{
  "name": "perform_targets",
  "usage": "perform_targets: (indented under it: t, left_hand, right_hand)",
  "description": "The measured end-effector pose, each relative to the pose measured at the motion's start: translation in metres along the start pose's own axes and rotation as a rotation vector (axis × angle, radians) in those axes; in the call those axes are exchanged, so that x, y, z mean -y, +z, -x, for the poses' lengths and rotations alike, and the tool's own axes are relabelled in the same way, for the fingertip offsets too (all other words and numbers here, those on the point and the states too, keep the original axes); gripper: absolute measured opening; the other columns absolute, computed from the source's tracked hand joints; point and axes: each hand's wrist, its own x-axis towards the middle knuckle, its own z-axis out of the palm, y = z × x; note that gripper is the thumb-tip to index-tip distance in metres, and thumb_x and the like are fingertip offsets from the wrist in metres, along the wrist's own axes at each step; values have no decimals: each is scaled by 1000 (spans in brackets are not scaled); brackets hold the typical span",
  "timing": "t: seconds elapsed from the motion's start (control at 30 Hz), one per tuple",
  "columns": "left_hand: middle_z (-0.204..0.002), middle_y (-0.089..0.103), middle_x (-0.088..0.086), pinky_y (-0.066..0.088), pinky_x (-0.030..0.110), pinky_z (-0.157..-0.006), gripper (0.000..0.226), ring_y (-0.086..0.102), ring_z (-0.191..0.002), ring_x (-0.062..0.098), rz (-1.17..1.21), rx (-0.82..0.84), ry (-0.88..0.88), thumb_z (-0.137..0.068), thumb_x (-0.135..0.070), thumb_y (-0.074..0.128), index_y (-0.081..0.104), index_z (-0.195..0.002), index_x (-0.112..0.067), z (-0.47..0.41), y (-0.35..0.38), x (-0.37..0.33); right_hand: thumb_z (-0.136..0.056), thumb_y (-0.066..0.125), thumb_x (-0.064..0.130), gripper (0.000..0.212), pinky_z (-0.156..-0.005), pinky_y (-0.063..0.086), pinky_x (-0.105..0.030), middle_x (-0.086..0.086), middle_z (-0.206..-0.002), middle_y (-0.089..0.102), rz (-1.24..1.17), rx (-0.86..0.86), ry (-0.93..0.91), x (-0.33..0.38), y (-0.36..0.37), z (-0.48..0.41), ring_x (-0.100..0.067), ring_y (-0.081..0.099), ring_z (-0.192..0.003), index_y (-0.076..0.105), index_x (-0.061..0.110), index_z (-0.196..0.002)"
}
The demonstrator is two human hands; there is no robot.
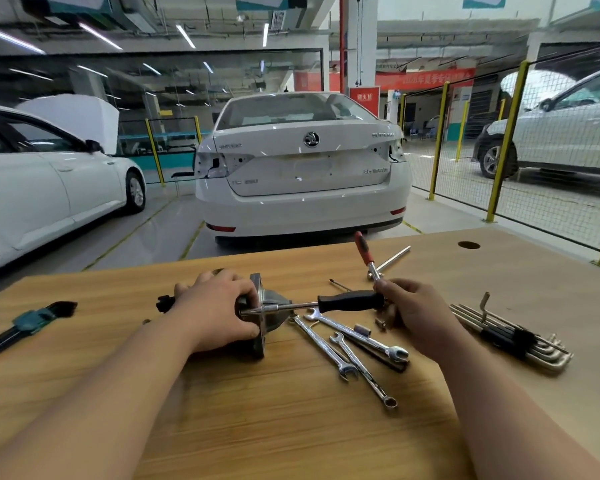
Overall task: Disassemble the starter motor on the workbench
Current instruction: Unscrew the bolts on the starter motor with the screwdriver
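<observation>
The starter motor (272,311) lies on its side on the wooden workbench (291,410), its grey metal flange and nose housing showing to the right of my left hand (219,306). That hand grips the motor body and covers most of it. My right hand (413,313) holds the black handle of a screwdriver (350,301). The screwdriver's shaft runs left and its tip sits at the motor's flange, right by my left fingers.
Three spanners (357,344) lie fanned out in front of the motor, with a small socket and a loose screw (381,322) nearby. A red-handled ratchet (366,252) and extension bar sit behind. Hex key sets lie at the right (513,336) and far left (28,323). Parked cars stand beyond the bench.
</observation>
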Motion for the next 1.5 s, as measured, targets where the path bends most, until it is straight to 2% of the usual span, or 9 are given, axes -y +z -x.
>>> perform_targets:
  t: [0.13, 0.23, 0.37, 0.43, 0.67, 0.8, 0.93, 1.17, 1.5]
  left_hand:
    - [-121, 53, -14, 29, 43, -96, 20, 44, -120, 17, 225, -115, -123, -89, -60, 46, 52, -102, -47, -6, 1, -4]
    - [-138, 49, -2, 39, 41, -99, 62, 46, -123, 23, 303, -203, -262, -80, -63, 60, 45, -133, -34, -11, -1, -2]
    - [-132, 54, 2, 25, 55, -105, 91, 46, -123, 29, -38, 24, -449, -63, -94, 32, 52, -126, -30, -14, -3, 7]
    - [-129, 56, 2, 33, 52, -100, 96, 49, -118, 29, -19, 66, -471, -62, -96, 26, 53, -126, -29, -17, -1, 8]
    - [-121, 56, 0, 28, 44, -86, 59, 48, -113, 27, -55, 15, -448, -79, -72, 38, 55, -118, -31, -25, -2, 1]
    - [-121, 55, -1, 28, 45, -87, 54, 45, -114, 25, -54, -12, -424, -81, -69, 38, 51, -117, -32, -25, -1, 1]
    - [-127, 53, 0, 28, 46, -90, 57, 43, -119, 26, -77, -22, -401, -83, -71, 35, 50, -120, -31, -23, 1, 1]
    - [-133, 51, 3, 29, 42, -94, 63, 43, -121, 28, -93, -42, -342, -85, -72, 29, 49, -125, -28, -20, 2, 2]
    - [-136, 48, 4, 30, 44, -95, 67, 40, -124, 28, -87, -25, -349, -85, -73, 31, 46, -130, -25, -20, 1, 2]
  right_hand:
    - [-94, 61, 11, 17, -49, 48, -25, -12, -74, 58, -125, 106, -9, -4, -6, -3, -16, 54, -53, 64, -1, -106]
    - [-91, 63, 8, 15, -58, 54, -28, -9, -75, 67, -165, 139, -21, -8, -10, -6, -20, 64, -63, 65, 4, -105]
    - [-88, 62, -3, 16, -71, 57, -27, -8, -87, 74, -249, 176, -21, -12, -15, -11, -24, 72, -82, 71, 9, -96]
    - [-87, 61, -6, 24, -74, 57, -27, -8, -91, 74, -256, 197, -34, -12, -15, -12, -24, 72, -88, 75, 13, -90]
    - [-84, 65, -7, 22, -76, 57, -29, -14, -97, 74, -181, 187, -35, -9, -17, -8, -26, 72, -91, 75, 11, -95]
    - [-91, 66, 15, 8, -53, 51, -23, -9, -68, 68, -22, 114, -68, -3, -13, -2, -19, 66, -58, 70, 8, -93]
    - [-100, 50, 35, 32, -42, 43, -22, -4, -54, 63, 155, 71, -2, -4, -2, -1, -14, 51, -41, 65, 6, -97]
    - [-100, 54, 31, 25, -46, 46, -27, -8, -59, 63, 134, 146, 50, -8, 5, 0, -19, 57, -47, 56, 6, -100]
    - [-85, 59, -10, 27, -70, 49, -34, -17, -101, 55, -109, 203, 68, -11, 5, -5, -26, 61, -82, 56, 11, -103]
